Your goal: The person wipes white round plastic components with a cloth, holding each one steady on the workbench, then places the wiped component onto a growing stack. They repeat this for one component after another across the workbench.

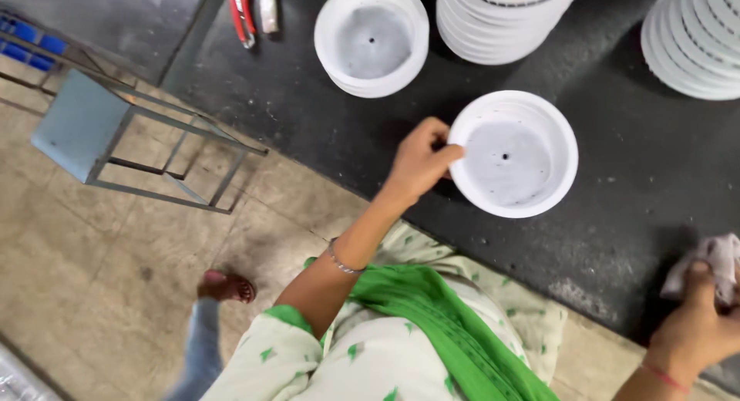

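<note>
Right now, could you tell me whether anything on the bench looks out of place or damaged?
Nothing stands out. The left hand grips the rim of a white dish lying flat on the dark bench, the right hand holds a cloth, and the other white dishes sit in even stacks. I see no cracks or spills.

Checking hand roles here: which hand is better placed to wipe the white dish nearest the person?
Probably the right hand: it already holds the cloth. The left hand has its grip on the white dish rim, steadying it on the dark table.
</note>
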Motion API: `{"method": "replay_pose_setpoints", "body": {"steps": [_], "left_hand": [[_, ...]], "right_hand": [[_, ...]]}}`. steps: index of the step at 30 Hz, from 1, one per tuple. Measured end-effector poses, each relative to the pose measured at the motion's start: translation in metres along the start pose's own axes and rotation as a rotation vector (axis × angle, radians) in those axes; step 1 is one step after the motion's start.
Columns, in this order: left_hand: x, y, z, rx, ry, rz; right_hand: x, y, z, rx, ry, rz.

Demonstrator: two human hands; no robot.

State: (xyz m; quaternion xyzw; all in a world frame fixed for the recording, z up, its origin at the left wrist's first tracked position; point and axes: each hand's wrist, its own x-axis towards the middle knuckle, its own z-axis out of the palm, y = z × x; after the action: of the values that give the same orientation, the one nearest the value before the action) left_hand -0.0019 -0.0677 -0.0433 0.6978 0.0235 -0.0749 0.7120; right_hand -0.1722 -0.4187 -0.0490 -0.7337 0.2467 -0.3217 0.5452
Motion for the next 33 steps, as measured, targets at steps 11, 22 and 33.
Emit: {"method": "replay_pose_setpoints", "body": {"steps": [11,22,33], "left_hand": [[0.042,0.06,-0.145,-0.304,0.42,0.166],[0.08,0.03,-0.146,-0.086,0.475,0.285],[0.066,0.042,-0.17,0.675,0.539,0.122]], "right_hand": [[0.007,0.025,-0.008,0.112,-0.026,-0.014],[0.007,0.073,-0.024,-0.001,-0.026,-0.18],[0.003,0.041,-0.009,-0.092,0.091,-0.081]]}}
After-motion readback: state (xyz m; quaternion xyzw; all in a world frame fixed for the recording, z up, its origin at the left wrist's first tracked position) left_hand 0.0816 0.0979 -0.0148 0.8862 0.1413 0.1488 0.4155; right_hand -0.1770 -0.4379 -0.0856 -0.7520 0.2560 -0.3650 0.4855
